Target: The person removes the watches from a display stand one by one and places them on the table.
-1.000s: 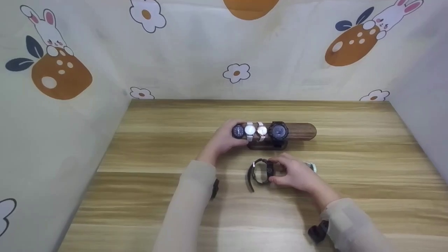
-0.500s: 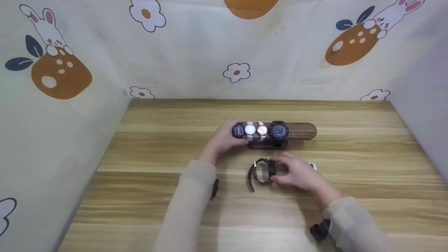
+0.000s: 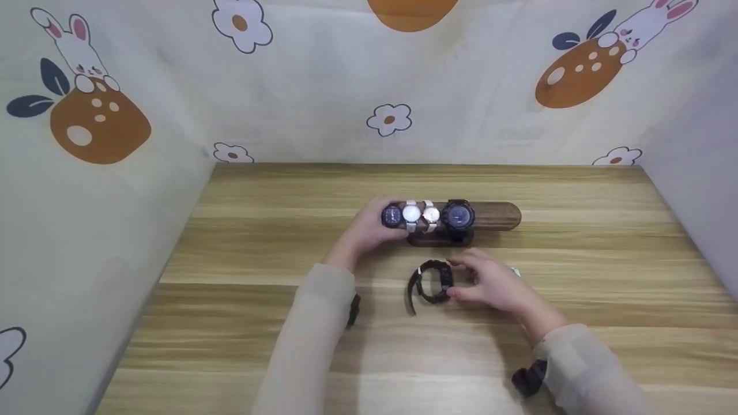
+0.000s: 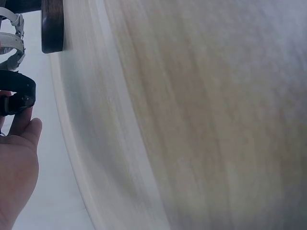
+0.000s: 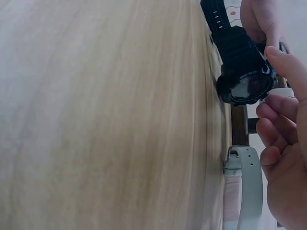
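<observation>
A dark wooden watch stand (image 3: 496, 215) sits mid-table, carrying a dark-faced watch (image 3: 392, 216), two white-faced watches (image 3: 411, 214) and a bulky black watch (image 3: 459, 215). My left hand (image 3: 366, 229) grips the stand's left end, around the dark-faced watch; the left wrist view shows its palm (image 4: 17, 165) by that dark strap (image 4: 18, 96). In front of the stand, my right hand (image 3: 490, 283) pinches a black sport watch (image 3: 432, 282) just above the table. Its round face (image 5: 244, 81) shows beside my fingers (image 5: 280, 112) in the right wrist view.
A pale-strapped watch (image 5: 245, 191) lies on the wooden table (image 3: 259, 242) under my right hand, its end peeking out (image 3: 515, 272). Patterned fabric walls (image 3: 104, 173) enclose the table at the left, back and right. Black wrist mounts (image 3: 527, 377) sit on both sleeves.
My right hand has moved the black sport watch slightly away from me, toward the stand. The left hand and the stand have stayed put.
</observation>
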{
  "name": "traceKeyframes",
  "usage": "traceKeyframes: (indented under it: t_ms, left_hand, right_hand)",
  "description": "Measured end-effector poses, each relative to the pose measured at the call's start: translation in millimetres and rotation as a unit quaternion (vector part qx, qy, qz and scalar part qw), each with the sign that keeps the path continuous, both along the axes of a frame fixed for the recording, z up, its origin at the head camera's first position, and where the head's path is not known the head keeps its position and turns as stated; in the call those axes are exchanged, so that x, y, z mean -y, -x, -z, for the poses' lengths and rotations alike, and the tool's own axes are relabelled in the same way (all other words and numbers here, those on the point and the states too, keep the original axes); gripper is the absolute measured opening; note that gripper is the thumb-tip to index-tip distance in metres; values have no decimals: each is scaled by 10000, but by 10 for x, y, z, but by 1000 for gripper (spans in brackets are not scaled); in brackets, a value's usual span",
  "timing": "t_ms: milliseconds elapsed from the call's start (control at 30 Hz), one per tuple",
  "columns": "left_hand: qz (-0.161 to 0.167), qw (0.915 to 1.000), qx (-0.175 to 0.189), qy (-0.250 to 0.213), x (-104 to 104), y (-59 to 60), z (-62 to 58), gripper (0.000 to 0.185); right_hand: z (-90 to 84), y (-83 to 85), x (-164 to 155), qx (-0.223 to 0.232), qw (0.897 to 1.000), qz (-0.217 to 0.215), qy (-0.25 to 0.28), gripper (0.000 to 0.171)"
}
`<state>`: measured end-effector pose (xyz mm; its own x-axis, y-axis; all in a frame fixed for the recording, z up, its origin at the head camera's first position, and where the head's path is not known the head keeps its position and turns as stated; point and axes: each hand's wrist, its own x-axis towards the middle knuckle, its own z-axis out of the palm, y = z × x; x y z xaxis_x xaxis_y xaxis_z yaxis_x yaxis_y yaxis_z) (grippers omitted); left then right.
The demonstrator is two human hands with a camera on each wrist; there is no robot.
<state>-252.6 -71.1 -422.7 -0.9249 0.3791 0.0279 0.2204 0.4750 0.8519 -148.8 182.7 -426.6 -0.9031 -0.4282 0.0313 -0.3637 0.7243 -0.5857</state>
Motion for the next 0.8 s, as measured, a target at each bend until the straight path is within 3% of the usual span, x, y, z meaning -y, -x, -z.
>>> traceKeyframes:
  t_ms: [267, 800]
  left_hand:
    - [26, 10000, 10, -19, -2, 11, -22, 65]
    - [79, 10000, 16, 18, 0, 14, -7, 65]
  right_hand:
    - [-109, 26, -27, -93, 9997, -3, 241, 66]
    - [-264, 104, -99, -785, 9956, 200, 471, 66]
